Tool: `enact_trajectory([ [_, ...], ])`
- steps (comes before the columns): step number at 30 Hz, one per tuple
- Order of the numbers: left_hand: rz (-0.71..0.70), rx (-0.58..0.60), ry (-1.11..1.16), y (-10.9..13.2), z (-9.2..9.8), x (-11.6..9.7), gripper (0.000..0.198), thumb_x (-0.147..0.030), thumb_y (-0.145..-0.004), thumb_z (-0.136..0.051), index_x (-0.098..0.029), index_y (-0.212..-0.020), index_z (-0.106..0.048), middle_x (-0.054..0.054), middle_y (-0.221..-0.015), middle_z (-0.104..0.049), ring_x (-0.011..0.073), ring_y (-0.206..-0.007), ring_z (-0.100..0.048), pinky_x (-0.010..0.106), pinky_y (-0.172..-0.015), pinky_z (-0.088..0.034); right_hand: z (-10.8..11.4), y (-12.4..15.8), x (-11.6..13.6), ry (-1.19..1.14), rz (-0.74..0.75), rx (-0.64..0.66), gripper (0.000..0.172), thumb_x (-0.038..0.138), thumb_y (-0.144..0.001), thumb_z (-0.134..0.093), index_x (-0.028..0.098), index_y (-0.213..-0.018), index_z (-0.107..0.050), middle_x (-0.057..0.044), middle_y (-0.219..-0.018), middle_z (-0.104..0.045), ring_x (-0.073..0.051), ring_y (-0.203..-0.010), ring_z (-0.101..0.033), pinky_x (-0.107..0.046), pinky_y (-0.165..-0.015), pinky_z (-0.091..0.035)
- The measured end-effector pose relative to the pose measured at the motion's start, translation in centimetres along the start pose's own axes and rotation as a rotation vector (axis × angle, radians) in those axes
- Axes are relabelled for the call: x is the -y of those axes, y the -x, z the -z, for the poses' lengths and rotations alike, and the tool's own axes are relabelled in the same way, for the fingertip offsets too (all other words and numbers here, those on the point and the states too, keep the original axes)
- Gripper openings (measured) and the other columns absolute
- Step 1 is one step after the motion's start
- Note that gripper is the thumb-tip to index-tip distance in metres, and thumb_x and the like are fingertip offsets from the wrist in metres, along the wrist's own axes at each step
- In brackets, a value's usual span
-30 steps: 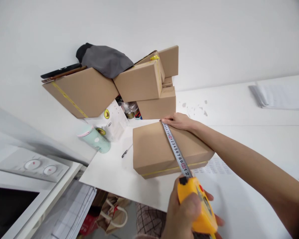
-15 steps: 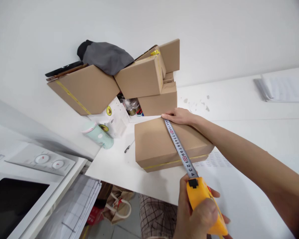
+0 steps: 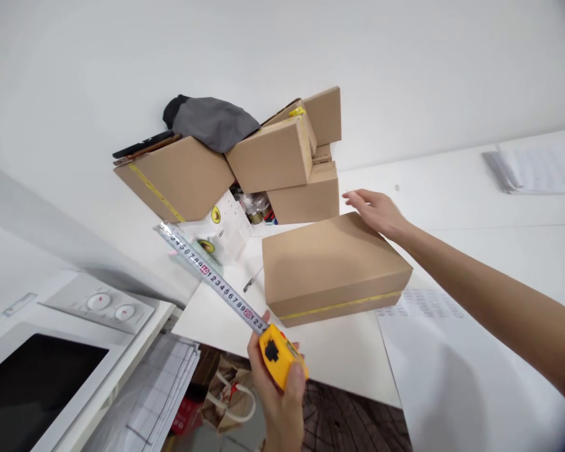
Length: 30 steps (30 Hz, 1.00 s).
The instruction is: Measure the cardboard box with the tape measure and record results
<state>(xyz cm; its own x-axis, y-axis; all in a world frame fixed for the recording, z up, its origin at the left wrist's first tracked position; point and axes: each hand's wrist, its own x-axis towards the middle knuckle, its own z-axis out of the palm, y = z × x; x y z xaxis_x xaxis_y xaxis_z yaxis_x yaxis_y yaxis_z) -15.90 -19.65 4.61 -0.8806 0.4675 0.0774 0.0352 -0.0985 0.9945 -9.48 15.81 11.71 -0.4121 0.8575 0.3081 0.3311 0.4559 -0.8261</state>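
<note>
My left hand (image 3: 280, 389) is wrapped around a yellow tape measure (image 3: 281, 358) in front of the white table's near edge. Its metal blade (image 3: 216, 282) sticks out stiffly to the upper left, past the box and in front of a mint-green tumbler (image 3: 188, 260). A closed cardboard box (image 3: 332, 263) with yellow tape along its side lies on the table. At the box's far right edge is my right hand (image 3: 376, 210), empty, with its fingers stretched out. Whether it touches the box I cannot tell.
More cardboard boxes (image 3: 268, 154) are stacked behind, topped by a grey cloth (image 3: 214, 122). A pen (image 3: 248, 284) lies left of the box. Printed paper (image 3: 428, 302) is at right, a stack of papers (image 3: 522, 169) far right. A microwave (image 3: 94, 314) stands at left.
The tape measure has come off the box top and swung left, its blade now in the air. My right hand has let go of the blade's end and moved slightly right.
</note>
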Motion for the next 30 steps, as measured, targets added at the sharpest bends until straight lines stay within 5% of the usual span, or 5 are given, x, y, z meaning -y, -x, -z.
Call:
enact_trajectory([
  [5, 0.101, 0.025, 0.052, -3.0, 0.5, 2.1, 0.066, -0.058, -0.078, -0.073, -0.023, -0.130, -0.050, 0.006, -0.104, -0.062, 0.0200, -0.078, -0.069, 0.028, -0.063, -0.060, 3.9, 5.8, -3.2, 0.034, -0.265, 0.094, 0.076, 0.075, -0.095, -0.030, 0.019, -0.127, -0.069, -0.010, -0.079, -0.072, -0.026, -0.068, -0.067, -0.042, -0.070, -0.056],
  [11, 0.100, 0.091, 0.151, -5.1, -0.5, 1.4, 0.063, -0.056, -0.071, -0.079, -0.022, -0.118, -0.055, 0.001, -0.088, -0.061, 0.0177, -0.065, -0.068, 0.026, -0.052, -0.056, 6.8, 11.2, -2.4, -0.061, -0.118, 0.225, 0.069, 0.069, -0.093, -0.044, 0.039, -0.156, -0.042, -0.007, -0.117, -0.072, -0.030, -0.097, -0.070, -0.041, -0.077, -0.060],
  [16, 0.027, 0.174, 0.170, -8.4, -1.9, -2.0, 0.057, -0.053, -0.075, -0.075, -0.021, -0.118, -0.056, 0.001, -0.091, -0.063, 0.0163, -0.064, -0.067, 0.025, -0.051, -0.055, 7.2, 8.0, 1.0, -0.033, -0.090, 0.053, 0.063, 0.070, -0.083, -0.061, 0.033, -0.134, -0.066, -0.007, -0.094, -0.071, -0.025, -0.074, -0.066, -0.035, -0.056, -0.053],
  [23, -0.036, 0.265, 0.139, -12.0, -3.6, -4.1, 0.056, -0.054, -0.072, -0.077, -0.019, -0.113, -0.058, 0.003, -0.094, -0.065, 0.0149, -0.062, -0.065, 0.026, -0.051, -0.054, 5.0, 3.6, 0.6, 0.148, -0.153, -0.072, 0.056, 0.076, -0.086, -0.049, 0.024, -0.092, -0.071, -0.010, -0.105, -0.071, -0.032, -0.097, -0.067, -0.047, -0.082, -0.053],
  [30, -0.085, 0.376, 0.076, -7.0, -5.6, -5.3, 0.063, -0.052, -0.076, -0.078, -0.022, -0.127, -0.057, 0.002, -0.084, -0.061, 0.0144, -0.065, -0.058, 0.023, -0.053, -0.050, 3.6, 1.6, 0.7, 0.256, 0.278, -0.089, 0.037, 0.043, -0.098, -0.038, 0.024, -0.099, -0.069, -0.011, -0.110, -0.073, -0.030, -0.103, -0.065, -0.047, -0.091, -0.049],
])
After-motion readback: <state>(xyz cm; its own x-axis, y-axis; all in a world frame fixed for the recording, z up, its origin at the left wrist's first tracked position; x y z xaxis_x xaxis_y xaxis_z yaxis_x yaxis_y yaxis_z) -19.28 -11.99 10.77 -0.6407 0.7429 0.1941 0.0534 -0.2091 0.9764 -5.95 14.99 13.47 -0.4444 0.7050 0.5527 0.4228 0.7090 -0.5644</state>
